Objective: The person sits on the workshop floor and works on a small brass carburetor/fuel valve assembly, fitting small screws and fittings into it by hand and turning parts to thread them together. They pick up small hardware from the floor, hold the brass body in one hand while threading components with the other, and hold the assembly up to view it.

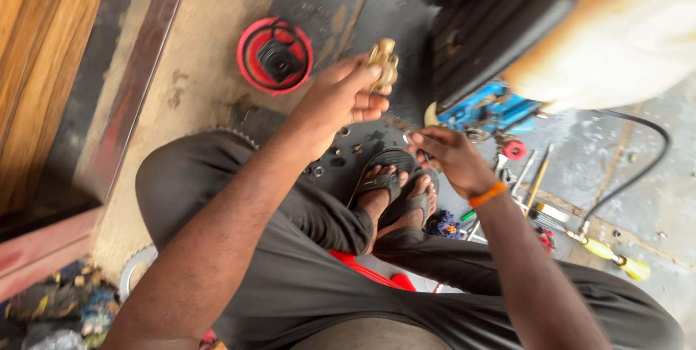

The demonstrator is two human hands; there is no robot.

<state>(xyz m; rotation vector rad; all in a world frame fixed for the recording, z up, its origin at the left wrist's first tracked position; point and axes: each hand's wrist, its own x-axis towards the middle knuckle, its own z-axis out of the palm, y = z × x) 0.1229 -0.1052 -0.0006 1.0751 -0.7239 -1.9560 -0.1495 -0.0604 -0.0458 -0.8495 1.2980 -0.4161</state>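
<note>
Head view | left hand [335, 101] fingertips pinch brass part [383, 62] | right hand [448, 156] just below

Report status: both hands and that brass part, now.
Left hand grips brass part raised above the floor. Right hand pinches something small, unclear what. Loose nuts and tools lie underneath.

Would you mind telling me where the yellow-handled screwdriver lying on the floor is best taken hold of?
Probably by its yellow handle: the yellow-handled screwdriver lies flat on the concrete floor, so a hand coming from above can close across the thick handle. The right hand is nearer to it than the left hand, which pinches a brass part.
</note>
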